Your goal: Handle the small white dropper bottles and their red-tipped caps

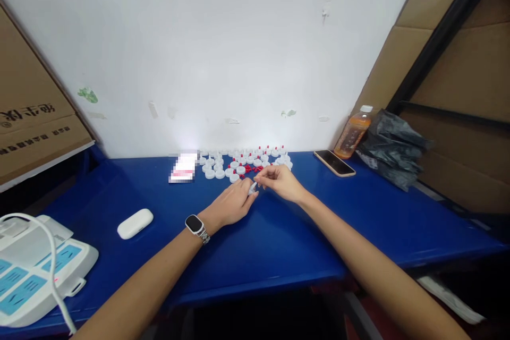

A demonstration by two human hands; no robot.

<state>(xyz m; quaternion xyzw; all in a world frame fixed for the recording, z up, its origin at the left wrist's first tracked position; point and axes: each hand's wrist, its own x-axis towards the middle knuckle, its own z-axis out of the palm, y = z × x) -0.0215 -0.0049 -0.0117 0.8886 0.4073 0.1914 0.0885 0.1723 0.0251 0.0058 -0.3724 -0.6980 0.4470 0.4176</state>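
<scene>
My left hand [234, 203], with a watch on its wrist, is closed around a small white nozzle cap [252, 189] that points up and to the right. The fingertips of my right hand [283, 183] are pinched together at the tip of this cap. Whatever they may hold is too small and covered to make out. Just beyond both hands lies a group of white caps [220, 174], several of them topped with red tips [241, 156]. Among them is a little pile of loose red tips [249, 168].
On the blue table [255, 255] a lit phone [184, 167] and a white earbud case [135, 223] lie left, near a power strip [43, 271] with a cable. A dark phone [334, 163], drink bottle [353, 132] and black plastic bag [392, 143] are right. A white wall [239, 53] stands behind.
</scene>
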